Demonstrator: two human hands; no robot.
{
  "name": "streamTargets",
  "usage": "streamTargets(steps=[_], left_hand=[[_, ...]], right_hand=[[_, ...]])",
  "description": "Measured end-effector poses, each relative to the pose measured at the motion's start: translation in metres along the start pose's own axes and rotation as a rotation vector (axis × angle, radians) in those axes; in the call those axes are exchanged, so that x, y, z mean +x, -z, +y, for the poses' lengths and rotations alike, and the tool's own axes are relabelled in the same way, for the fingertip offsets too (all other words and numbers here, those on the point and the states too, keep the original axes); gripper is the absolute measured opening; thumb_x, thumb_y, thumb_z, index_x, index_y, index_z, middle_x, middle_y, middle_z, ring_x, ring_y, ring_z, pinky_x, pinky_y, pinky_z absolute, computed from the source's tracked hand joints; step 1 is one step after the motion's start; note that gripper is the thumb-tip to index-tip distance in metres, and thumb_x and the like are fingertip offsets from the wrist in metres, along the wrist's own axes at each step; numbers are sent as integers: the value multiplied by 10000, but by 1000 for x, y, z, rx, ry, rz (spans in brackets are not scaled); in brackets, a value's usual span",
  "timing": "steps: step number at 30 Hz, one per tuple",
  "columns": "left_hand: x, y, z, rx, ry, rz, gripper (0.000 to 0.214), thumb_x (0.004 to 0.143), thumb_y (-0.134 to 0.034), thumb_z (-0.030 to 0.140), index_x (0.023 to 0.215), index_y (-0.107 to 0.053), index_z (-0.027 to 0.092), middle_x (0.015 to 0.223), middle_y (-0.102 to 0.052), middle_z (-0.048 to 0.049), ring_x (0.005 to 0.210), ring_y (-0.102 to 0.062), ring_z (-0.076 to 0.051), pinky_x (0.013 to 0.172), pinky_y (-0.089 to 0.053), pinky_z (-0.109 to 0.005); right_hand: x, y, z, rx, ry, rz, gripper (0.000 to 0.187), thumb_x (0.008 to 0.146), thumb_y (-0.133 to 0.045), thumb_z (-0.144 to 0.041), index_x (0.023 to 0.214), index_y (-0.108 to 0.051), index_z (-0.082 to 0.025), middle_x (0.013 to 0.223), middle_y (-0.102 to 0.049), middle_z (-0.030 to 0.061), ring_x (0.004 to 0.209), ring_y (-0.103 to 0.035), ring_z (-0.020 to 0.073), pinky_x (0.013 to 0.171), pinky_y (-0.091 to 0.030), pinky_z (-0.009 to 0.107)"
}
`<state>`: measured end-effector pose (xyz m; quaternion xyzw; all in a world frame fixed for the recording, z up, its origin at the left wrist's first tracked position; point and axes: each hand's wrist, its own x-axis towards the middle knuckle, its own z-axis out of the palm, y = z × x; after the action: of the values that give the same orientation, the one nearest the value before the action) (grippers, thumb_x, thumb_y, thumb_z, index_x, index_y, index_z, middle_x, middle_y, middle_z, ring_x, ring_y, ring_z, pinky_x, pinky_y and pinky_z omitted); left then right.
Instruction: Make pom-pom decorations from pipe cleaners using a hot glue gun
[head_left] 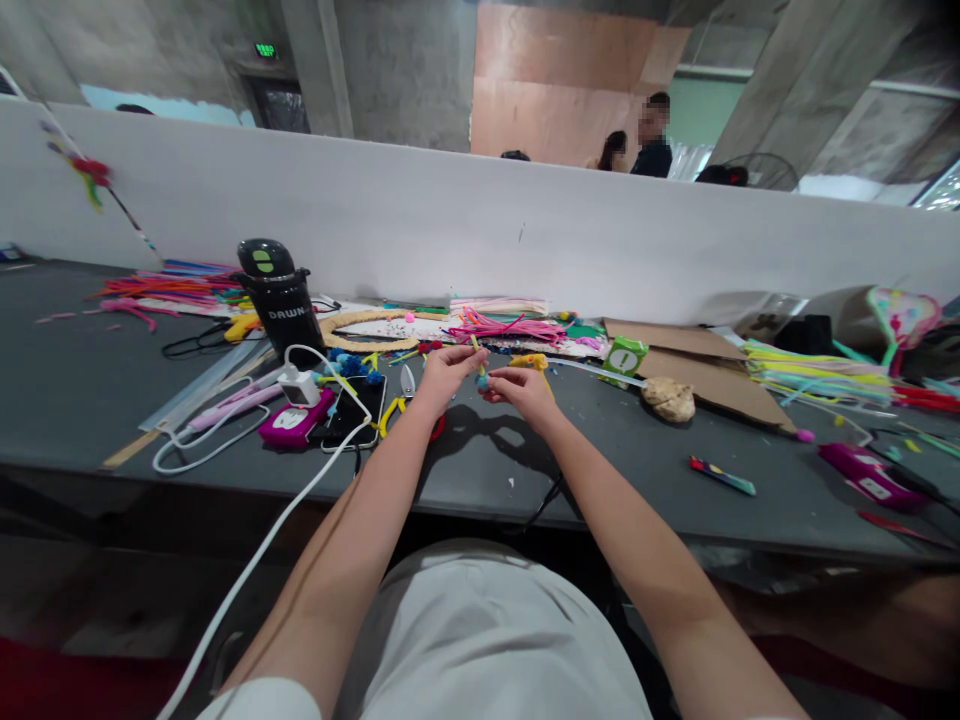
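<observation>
In the middle of the head view, my left hand pinches a thin yellow-green stem, which looks like a pipe cleaner. My right hand is close beside it, fingers closed on a small teal fuzzy piece at the stem's lower end. Both hands are held above the dark table. Just behind my right hand lies a yellow tool, probably a glue gun, partly hidden. Left of my left hand are cutters with yellow handles and a silver blade.
A black bottle, a purple power bank, a phone and white cable occupy the left. Pink pipe cleaners lie behind. Rightward are a green box, cardboard and a utility knife. A white partition stands behind.
</observation>
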<state>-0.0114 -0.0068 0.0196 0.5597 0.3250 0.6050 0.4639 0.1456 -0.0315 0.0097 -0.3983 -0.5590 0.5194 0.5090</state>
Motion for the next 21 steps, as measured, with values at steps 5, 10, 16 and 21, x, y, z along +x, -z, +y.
streamTargets(steps=[5,10,16,21], left_hand=[[0,0,-2,-13,-5,-10,367,617,-809,456,828,-770,159,734,-711,-43,688,-605,-154,664,-456,-267],[1,0,-4,-18,-5,-5,367,608,-813,454,826,-770,161,751,-718,-50,699,-611,-162,662,-455,-272],[1,1,0,-37,3,17,373,608,-810,472,800,-763,156,723,-708,-41,641,-568,-130,627,-425,-259],[2,2,0,-54,14,27,387,594,-816,479,799,-763,154,695,-694,-40,614,-549,-120,594,-394,-252]], right_hand=[[0,0,0,-5,9,0,279,619,-780,-331,814,-716,-142,689,-716,45,630,-665,157,657,-551,295],[-1,0,-2,-3,4,-9,271,620,-776,-333,804,-718,-142,681,-713,50,619,-652,151,651,-541,292],[3,3,0,95,-34,-52,238,659,-701,-307,823,-720,-135,686,-713,52,620,-648,150,628,-535,273],[2,3,-1,91,-36,-51,224,657,-696,-293,820,-717,-140,668,-710,46,613,-649,142,620,-533,255]])
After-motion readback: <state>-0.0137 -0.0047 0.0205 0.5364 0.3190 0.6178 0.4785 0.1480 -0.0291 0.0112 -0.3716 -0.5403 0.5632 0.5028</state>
